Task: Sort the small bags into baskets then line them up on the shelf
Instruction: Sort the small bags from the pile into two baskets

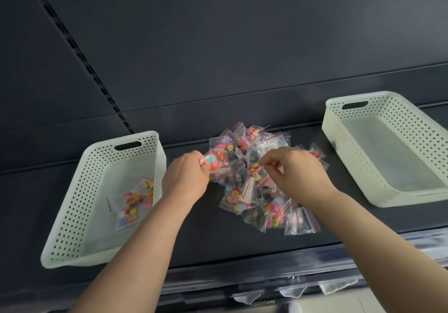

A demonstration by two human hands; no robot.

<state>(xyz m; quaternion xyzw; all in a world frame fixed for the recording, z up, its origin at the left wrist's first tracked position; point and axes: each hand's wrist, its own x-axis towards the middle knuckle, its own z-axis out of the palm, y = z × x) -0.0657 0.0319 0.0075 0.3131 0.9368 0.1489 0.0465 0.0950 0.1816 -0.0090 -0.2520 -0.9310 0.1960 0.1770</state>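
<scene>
Two bare forearms reach over the dark shelf. Between them lies the pile of small bags, midway between two white baskets. The left hand grips a button bag at the pile's left edge. The right hand pinches a second bag between thumb and forefinger. The left basket holds a few sorted bags. The right basket stands apart from the pile.

Probably shop: slotted upright, dark display shelf.
</scene>
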